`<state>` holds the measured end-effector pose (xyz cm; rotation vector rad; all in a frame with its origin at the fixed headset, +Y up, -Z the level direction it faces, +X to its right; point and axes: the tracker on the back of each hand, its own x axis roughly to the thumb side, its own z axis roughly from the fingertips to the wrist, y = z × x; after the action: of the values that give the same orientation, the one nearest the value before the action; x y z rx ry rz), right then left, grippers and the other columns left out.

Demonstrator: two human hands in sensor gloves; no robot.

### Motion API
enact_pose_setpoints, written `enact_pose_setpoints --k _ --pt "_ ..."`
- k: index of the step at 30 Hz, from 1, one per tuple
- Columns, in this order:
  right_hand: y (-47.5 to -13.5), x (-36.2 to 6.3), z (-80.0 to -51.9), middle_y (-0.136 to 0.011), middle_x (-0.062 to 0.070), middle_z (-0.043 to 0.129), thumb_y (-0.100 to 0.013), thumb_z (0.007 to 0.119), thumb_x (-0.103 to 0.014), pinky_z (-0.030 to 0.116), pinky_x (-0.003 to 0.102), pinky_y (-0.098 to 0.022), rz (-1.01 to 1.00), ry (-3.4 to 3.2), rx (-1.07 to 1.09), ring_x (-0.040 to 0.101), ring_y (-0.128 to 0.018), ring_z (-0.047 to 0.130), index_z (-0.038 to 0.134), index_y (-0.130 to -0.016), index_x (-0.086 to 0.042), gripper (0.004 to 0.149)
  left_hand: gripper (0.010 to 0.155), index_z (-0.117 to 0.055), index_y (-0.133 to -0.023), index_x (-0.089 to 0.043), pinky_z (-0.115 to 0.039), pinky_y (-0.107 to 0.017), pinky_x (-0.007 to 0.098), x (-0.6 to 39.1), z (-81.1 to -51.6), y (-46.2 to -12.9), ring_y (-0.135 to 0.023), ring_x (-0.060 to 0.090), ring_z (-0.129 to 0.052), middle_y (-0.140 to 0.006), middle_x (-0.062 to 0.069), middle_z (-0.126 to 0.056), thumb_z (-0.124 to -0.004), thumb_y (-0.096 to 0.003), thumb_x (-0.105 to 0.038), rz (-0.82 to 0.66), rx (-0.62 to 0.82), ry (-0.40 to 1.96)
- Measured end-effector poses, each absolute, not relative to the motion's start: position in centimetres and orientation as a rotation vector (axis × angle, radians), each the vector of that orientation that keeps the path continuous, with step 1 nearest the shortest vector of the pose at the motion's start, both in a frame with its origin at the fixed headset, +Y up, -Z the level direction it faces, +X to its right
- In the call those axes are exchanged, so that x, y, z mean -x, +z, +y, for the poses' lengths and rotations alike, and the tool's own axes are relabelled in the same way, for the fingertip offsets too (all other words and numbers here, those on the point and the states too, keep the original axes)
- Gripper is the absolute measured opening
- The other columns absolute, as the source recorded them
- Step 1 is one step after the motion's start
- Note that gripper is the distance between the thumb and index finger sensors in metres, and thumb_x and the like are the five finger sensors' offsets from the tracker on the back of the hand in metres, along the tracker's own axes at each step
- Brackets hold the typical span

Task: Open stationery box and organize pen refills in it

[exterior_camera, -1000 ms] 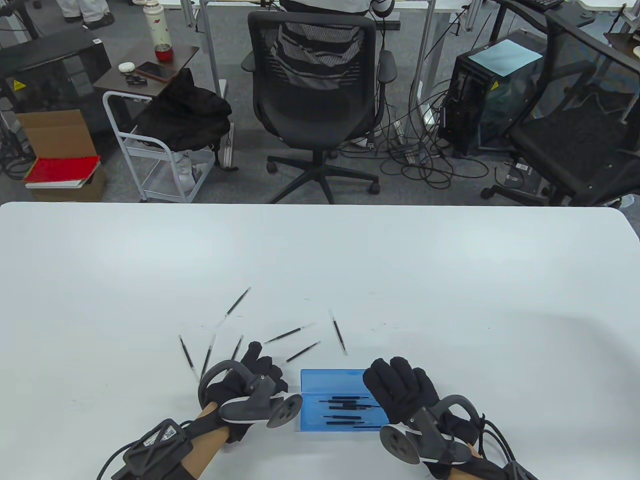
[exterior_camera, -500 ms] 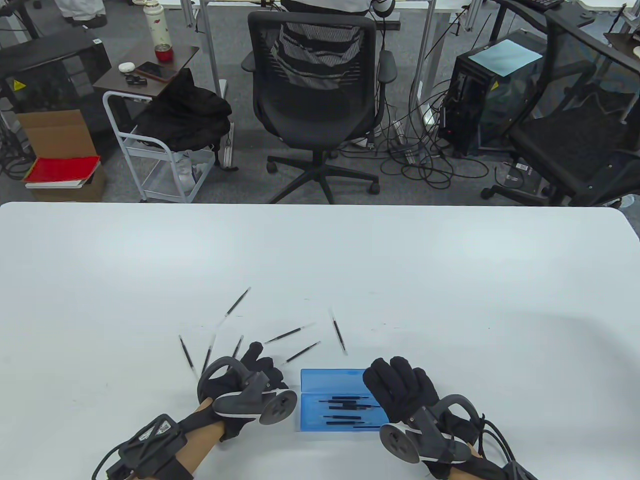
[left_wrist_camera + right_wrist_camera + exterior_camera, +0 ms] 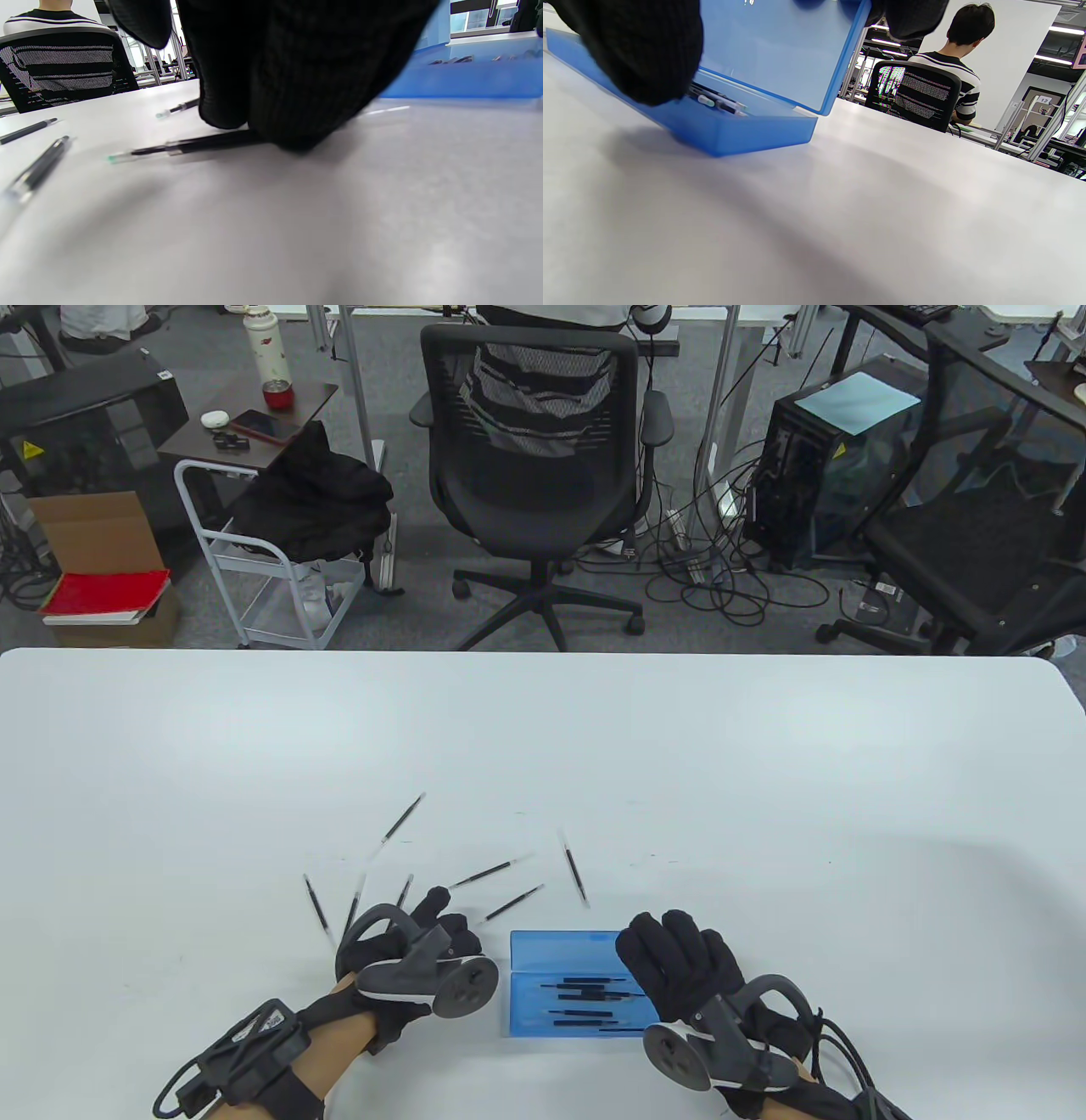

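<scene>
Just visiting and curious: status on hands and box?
Left hand on a table refill. Right hand holds blue box lid open. Refills inside. Nothing blocking.

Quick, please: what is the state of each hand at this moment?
Left hand: fingers on a thin black pen refill on the table; grip unclear.
Right hand: holds the translucent blue plastic box's lid open.

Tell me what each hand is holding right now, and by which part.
The right hand holds the blue stationery box open by its raised lid. The left hand presses on one end of a pen refill lying on the table.
</scene>
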<state>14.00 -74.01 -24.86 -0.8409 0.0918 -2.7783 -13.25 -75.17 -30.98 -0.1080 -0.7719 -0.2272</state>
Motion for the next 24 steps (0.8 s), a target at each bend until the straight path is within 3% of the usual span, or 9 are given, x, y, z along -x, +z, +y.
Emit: enact_pose_setpoints --k 14,24 --pt "-24.9 -14.0 -74.0 -0.129 0.020 0.021 -0.042 0.086 -0.052 0.054 0.064 -0.080 0.087 -2.779 0.833 0.053 -0.115 0.040 0.019 -0.119 -0.017 0.109 0.048 -0.081 -0.092 -0.027 -0.051 -0.085 0.064 13.4 -75.2 -30.6 -0.090 0.023 -0.094 -0.091 -0.005 -0.093 -0.094 -0.0467 -0.025 -0.780 0.070 -0.214" --pt "-24.9 -14.0 -74.0 -0.129 0.020 0.021 -0.042 0.086 -0.052 0.053 0.064 -0.080 0.085 -2.781 0.835 0.053 -0.115 0.039 0.019 -0.119 -0.017 0.109 0.049 -0.080 -0.094 -0.025 -0.055 -0.083 0.065 13.3 -72.3 -28.6 -0.087 0.024 -0.096 -0.091 -0.003 -0.094 -0.093 -0.0466 -0.027 -0.788 -0.044 -0.172"
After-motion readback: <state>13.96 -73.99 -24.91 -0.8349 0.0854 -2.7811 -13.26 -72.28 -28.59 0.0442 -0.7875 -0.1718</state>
